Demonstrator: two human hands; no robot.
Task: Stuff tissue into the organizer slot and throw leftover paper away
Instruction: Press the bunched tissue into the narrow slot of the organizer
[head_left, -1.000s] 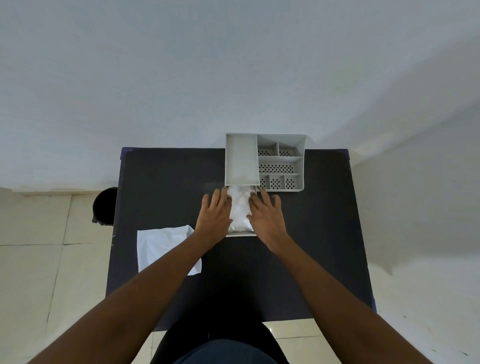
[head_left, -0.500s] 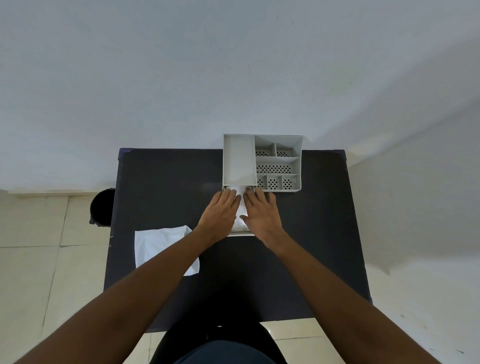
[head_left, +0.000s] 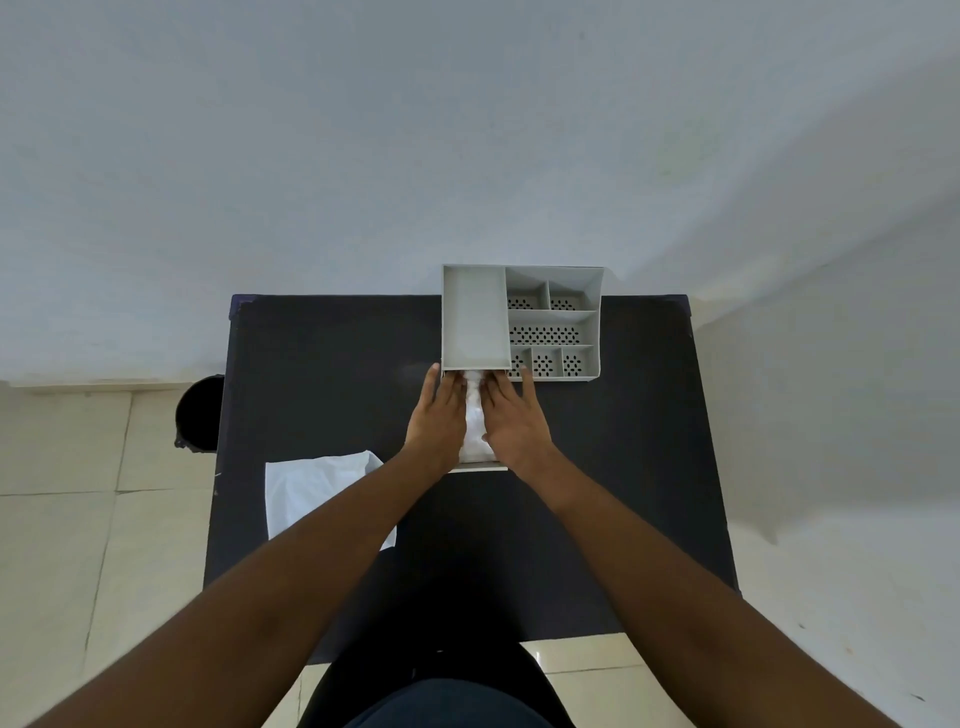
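Observation:
A grey plastic organizer (head_left: 550, 322) with several compartments stands at the table's far edge. Below its large left compartment a drawer-like slot (head_left: 480, 468) sticks out toward me, filled with white tissue (head_left: 474, 426). My left hand (head_left: 436, 423) and my right hand (head_left: 514, 421) lie flat on the tissue, side by side, fingers stretched to the organizer's front wall. Only a narrow strip of tissue shows between them. A loose white paper sheet (head_left: 311, 493) lies on the table to the left, partly under my left forearm.
The table (head_left: 322, 364) has a black top and stands against a pale wall. A black bin (head_left: 200, 415) sits on the tiled floor just past the table's left edge.
Both hands have slid forward over the tissue toward the organizer and closed together, covering more of it. The paper sheet has not moved.

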